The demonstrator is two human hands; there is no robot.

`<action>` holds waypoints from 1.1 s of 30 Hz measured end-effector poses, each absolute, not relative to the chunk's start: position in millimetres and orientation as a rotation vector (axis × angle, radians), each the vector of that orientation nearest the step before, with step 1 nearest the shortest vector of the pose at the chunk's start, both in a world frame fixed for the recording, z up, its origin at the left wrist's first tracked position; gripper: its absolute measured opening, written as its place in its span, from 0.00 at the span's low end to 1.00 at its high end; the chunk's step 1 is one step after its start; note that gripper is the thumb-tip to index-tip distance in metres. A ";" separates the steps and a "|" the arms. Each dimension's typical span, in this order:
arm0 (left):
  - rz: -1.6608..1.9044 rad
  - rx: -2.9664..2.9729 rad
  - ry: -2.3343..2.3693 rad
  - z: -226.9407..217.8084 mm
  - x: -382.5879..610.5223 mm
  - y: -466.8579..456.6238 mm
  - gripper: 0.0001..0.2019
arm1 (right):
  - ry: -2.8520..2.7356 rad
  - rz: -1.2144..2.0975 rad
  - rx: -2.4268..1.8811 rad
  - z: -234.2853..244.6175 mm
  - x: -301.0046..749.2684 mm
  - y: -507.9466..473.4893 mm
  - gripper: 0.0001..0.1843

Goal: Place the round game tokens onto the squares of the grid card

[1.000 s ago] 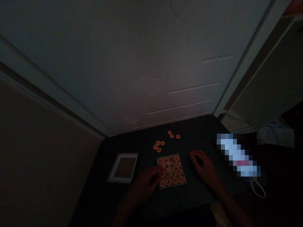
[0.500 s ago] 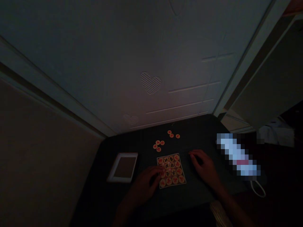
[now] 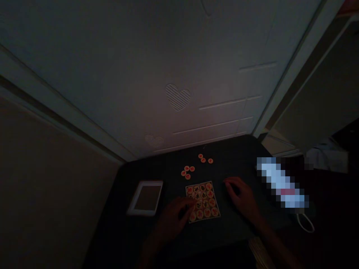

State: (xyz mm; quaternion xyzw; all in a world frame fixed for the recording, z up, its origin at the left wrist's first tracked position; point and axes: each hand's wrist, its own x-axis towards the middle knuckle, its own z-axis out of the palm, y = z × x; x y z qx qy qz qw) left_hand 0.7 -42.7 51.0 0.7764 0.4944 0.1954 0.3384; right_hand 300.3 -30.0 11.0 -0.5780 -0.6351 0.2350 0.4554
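A square tray (image 3: 203, 221) holds rows of round Chinese chess pieces, with red and black characters on their faces. My left hand (image 3: 175, 216) reaches over its left side, thumb and fingers closed about a Chinese chess piece in the leftmost column; the fingers partly hide that piece. To the right of the tray, my right hand (image 3: 241, 194) rests on the dark table (image 3: 232, 228), loosely curled, with a gap between thumb and fingers and nothing seen in it. Behind the tray lie several loose red-marked pieces (image 3: 187, 176) in two small groups.
A white-rimmed box or lid (image 3: 144, 198) lies at the left of the table. At the right edge is a bright, pixelated object (image 3: 280, 183) with a white cord loop (image 3: 307, 224). A pale panel with embossed hearts (image 3: 178, 98) stands behind the table.
My left fingers have shifted very slightly to the right over the tray. My right hand and the loose pieces stay where they were.
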 end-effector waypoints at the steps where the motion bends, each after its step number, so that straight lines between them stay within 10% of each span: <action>1: 0.504 2.017 1.291 51.1 0.6 -42.7 0.12 | -1.566 0.578 -1.423 11.3 300.4 -30.2 0.11; 33: 0.936 1.830 1.396 24.5 -2.9 -61.4 0.08 | -1.932 0.529 -1.271 56.7 259.2 80.0 0.09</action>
